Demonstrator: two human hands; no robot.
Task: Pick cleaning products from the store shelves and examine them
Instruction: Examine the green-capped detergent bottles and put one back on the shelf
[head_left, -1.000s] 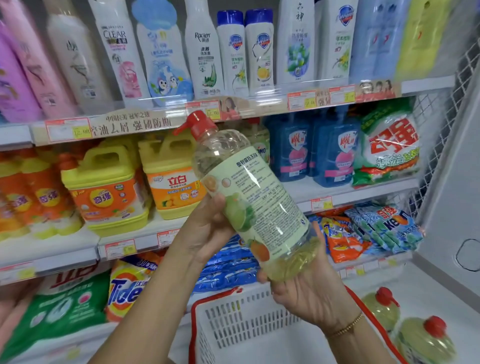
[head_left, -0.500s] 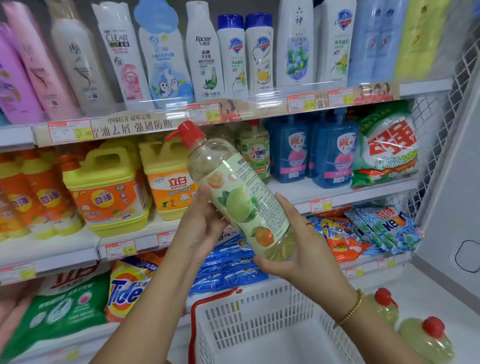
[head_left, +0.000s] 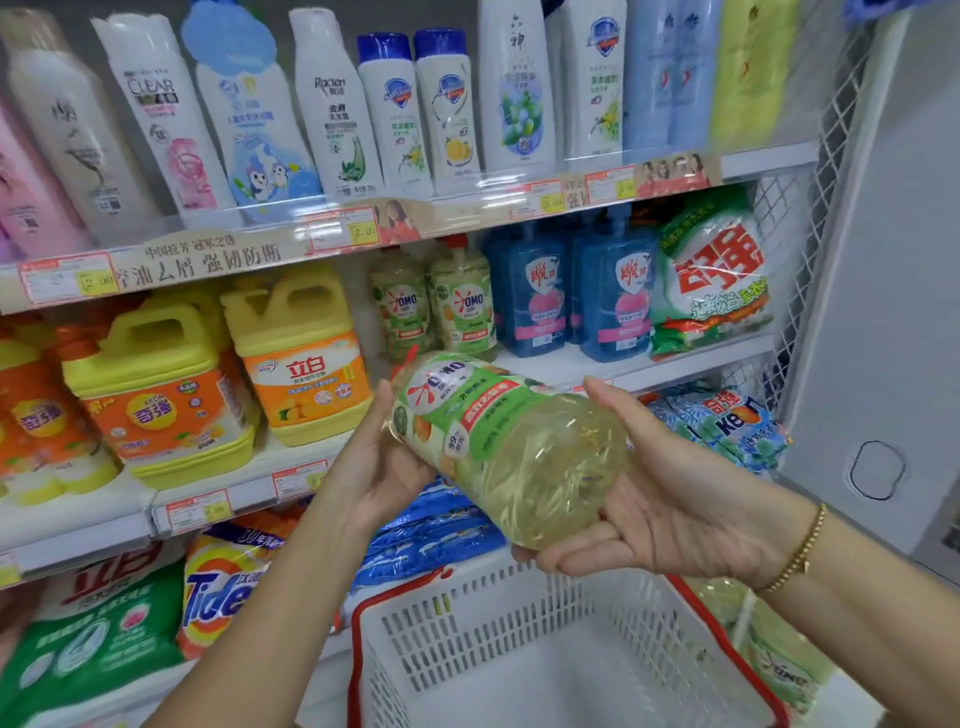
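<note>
Nearest, down at 6 o'clock: white basket (head_left: 493, 618), hard plastic with slotted walls and a red rim. Just above it, pretty much dead centre, the OMO bottle (head_left: 511, 441). Clear rounded plastic, full of pale yellow liquid, glossy green label wrapped round the upper half. Lying tilted, fat base toward the camera, neck end pointing off to 11 o'clock, cap hidden. Off the shelves, held between both hands. Right hand (head_left: 675, 499) in from 4 o'clock, palm up, fingers nearly straight under the base, thumb up along the side, so cradling rather than clamping. Thin gold bracelet (head_left: 800, 551) on that wrist. Left hand (head_left: 374, 462) in from 8 o'clock, cupped round the label end, thumb flat up the label, fingers tucked behind and out of sight. Further back at 9 o'clock, chunky yellow jugs (head_left: 301, 358) with moulded handles and orange labels. At 12, two matching bottles (head_left: 462, 306) with red caps, then boxy blue bottles (head_left: 613, 296) at 1 o'clock and a crinkly green-and-white bag (head_left: 717, 280) at 2. Way up top, a row of tall smooth white bottles (head_left: 447, 114).
</note>
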